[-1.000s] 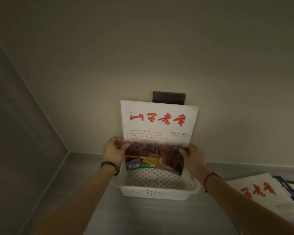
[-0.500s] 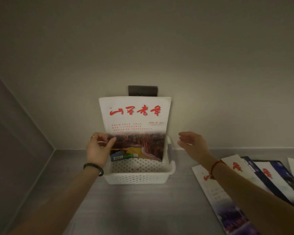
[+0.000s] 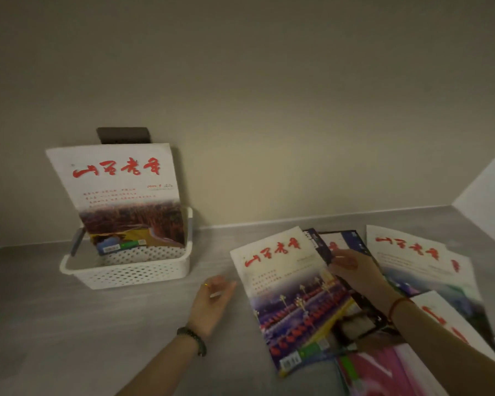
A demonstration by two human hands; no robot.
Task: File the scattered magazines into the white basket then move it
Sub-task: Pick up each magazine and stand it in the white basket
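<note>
The white perforated basket (image 3: pixel 132 274) stands on the grey counter at the left by the wall. One magazine (image 3: pixel 117 190) with red title script stands upright inside it, leaning on the wall. To the right, several magazines lie scattered and overlapping; the nearest one (image 3: pixel 286 284) shows a night scene with red lights. My right hand (image 3: pixel 353 271) rests on that magazine's right edge, fingers bent over it and the dark magazine (image 3: pixel 355 318) beneath. My left hand (image 3: pixel 212 298) hovers open just left of the magazine, touching nothing.
A dark rectangular plate (image 3: pixel 122 135) is on the wall behind the basket. More white magazines (image 3: pixel 412 252) and pink ones (image 3: pixel 383 372) fill the right side. Walls close the counter (image 3: pixel 69 338) at the back and far right.
Both hands have let go of the magazine now standing in the basket and moved right to the scattered pile. The view has swung right, putting the basket at the left.
</note>
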